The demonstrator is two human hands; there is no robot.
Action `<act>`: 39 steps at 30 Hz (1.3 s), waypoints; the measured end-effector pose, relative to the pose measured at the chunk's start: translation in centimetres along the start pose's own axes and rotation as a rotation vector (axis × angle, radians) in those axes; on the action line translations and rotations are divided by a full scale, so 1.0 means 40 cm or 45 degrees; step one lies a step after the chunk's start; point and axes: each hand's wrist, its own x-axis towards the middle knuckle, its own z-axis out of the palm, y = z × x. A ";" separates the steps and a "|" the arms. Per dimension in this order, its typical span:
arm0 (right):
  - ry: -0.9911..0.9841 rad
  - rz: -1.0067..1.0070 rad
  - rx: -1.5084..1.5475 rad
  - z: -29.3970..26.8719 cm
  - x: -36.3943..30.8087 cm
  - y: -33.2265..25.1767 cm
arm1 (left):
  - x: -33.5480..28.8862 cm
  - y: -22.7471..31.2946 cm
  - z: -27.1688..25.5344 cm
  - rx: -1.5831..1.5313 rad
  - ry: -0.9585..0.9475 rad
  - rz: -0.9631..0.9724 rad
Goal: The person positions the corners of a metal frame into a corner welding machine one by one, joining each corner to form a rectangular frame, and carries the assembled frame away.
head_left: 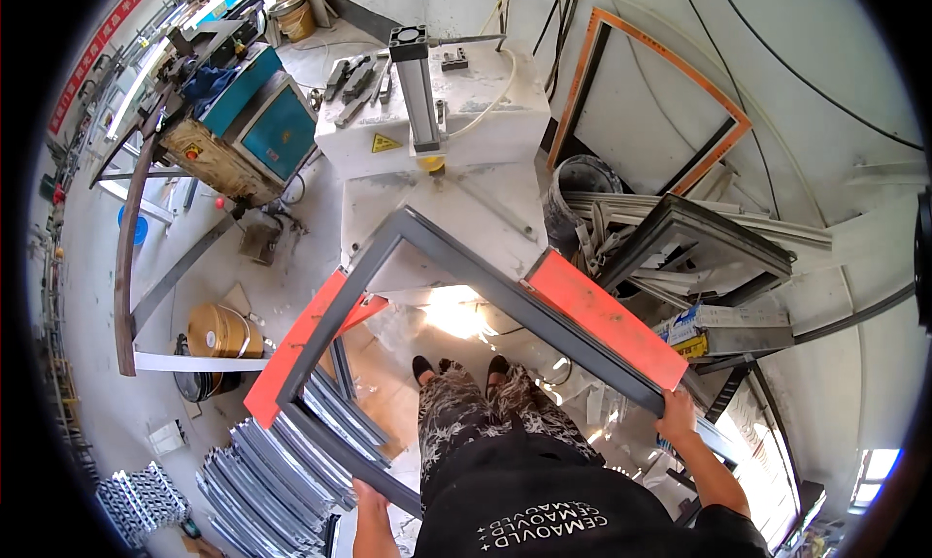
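A dark grey rectangular frame (529, 309), like a window frame, lies tilted in front of me with one corner under the machine's upright cylinder (417, 97). Two orange-red support plates (612, 315) jut out from the machine on either side, beneath the frame. My right hand (677, 417) is closed around the frame's right-hand corner, just past the right plate. At the lower left, my left hand (371, 505) grips the near side of the frame; its fingers are partly hidden, but the thumb shows against the edge.
Stacked grey metal profiles (267, 485) cover the floor at left. A teal-doored machine (277, 136) stands at far left, near a yellowish bucket (221, 331). Right of the white machine body (447, 199) are a dark bin (587, 175), scrap profiles, and an orange-edged frame (670, 58) against the wall.
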 end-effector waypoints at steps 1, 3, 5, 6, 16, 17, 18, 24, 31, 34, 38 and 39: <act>-0.043 0.048 0.006 0.007 0.008 0.012 | 0.007 -0.004 0.010 0.007 0.065 0.021; -0.087 0.080 0.007 0.019 0.039 0.036 | 0.021 -0.007 0.040 0.000 0.054 -0.009; -0.078 0.135 0.030 0.040 0.061 0.050 | 0.026 -0.004 0.068 0.051 0.048 -0.059; -0.084 0.122 0.036 0.043 0.081 0.047 | 0.041 -0.009 0.073 0.005 0.087 -0.004; -0.094 0.138 0.102 0.047 0.284 0.041 | -0.022 0.073 0.323 -0.040 0.108 0.038; -0.098 0.133 0.102 0.049 0.292 0.043 | -0.004 0.068 0.334 -0.080 0.141 0.067; -0.112 0.138 0.096 0.056 0.292 0.054 | 0.001 0.071 0.353 -0.113 0.169 0.095; -0.216 0.221 0.028 0.037 0.294 0.051 | -0.051 0.094 0.378 -0.021 0.186 0.057; 0.100 0.002 0.208 -0.047 0.413 -0.161 | -0.053 0.098 0.369 -0.041 0.061 0.022; 0.224 -0.222 0.377 -0.120 0.539 -0.335 | -0.025 0.099 0.343 0.034 0.167 -0.058; 0.129 -0.356 0.315 -0.175 0.651 -0.461 | -0.031 0.109 0.336 0.135 0.174 -0.045; 0.177 -0.414 0.334 -0.167 0.654 -0.476 | -0.027 0.102 0.319 0.124 0.184 -0.075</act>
